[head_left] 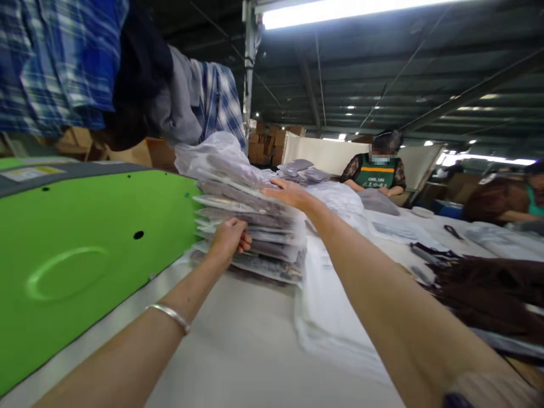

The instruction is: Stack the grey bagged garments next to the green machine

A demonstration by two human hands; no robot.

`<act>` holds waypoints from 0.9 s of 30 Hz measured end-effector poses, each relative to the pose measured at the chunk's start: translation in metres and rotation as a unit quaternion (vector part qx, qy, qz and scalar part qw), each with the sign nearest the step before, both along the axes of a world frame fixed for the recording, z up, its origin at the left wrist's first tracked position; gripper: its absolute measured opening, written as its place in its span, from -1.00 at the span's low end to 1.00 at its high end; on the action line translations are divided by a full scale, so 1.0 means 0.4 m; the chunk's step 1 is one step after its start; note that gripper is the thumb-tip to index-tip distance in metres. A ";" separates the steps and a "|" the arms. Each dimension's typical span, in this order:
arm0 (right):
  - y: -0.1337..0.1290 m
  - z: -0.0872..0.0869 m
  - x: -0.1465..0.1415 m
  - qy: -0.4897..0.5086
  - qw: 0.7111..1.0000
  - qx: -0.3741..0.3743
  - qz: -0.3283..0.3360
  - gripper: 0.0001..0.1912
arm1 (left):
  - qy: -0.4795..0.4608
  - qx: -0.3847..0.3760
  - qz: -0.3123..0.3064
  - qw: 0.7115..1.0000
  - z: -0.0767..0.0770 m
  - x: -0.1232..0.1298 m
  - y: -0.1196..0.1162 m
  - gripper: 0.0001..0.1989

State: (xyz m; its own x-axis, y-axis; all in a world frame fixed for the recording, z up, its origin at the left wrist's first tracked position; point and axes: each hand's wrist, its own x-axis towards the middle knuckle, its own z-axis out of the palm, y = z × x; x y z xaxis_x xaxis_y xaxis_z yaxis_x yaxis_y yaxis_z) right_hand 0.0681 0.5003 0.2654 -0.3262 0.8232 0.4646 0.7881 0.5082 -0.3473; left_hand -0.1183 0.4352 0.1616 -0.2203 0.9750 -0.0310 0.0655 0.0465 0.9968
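Note:
A tall stack of bagged grey garments [263, 249] stands on the white table [238, 345], against a green machine panel. In front of the stack is my left hand [232, 238], its fingers curled closed at the front edge of the bags; what they grip, if anything, is hidden. My right hand [287, 192] lies over the top right of the stack, fingers stretched out on the upper bags. Crumpled clear plastic [221, 153] covers the back of the stack.
The green machine [97, 232] borders the left side. Plaid and dark clothes [68, 62] hang above it. White plastic bags [331, 306] lie right of the stack, dark brown garments [497, 289] farther right. Across the table, a person in a green apron [376, 173] handles grey cloth.

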 end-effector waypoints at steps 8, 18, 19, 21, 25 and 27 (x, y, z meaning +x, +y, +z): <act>-0.088 -0.024 -0.053 -0.175 0.983 0.017 -0.052 -0.60 | -0.030 0.083 0.061 0.994 -0.192 -0.070 -0.201 -0.73; -0.087 -0.014 -0.032 -0.243 0.969 0.034 -0.009 -0.49 | 0.025 0.088 -0.028 0.995 -0.244 -0.045 -0.272 -0.70; -0.082 -0.013 -0.030 -0.240 0.970 0.034 -0.003 -0.49 | 0.037 0.091 -0.027 0.995 -0.242 -0.048 -0.278 -0.70; -0.077 -0.013 -0.027 -0.236 0.971 0.033 0.003 -0.49 | 0.062 0.103 -0.027 0.992 -0.228 -0.053 -0.293 -0.73; -0.079 -0.018 -0.024 -0.238 0.971 0.021 0.003 -0.47 | 0.195 0.223 0.029 0.955 -0.088 -0.056 -0.286 -0.79; -0.082 -0.022 -0.025 -0.236 0.972 0.014 0.002 -0.47 | 0.267 0.331 0.039 0.904 0.054 -0.048 -0.223 -0.80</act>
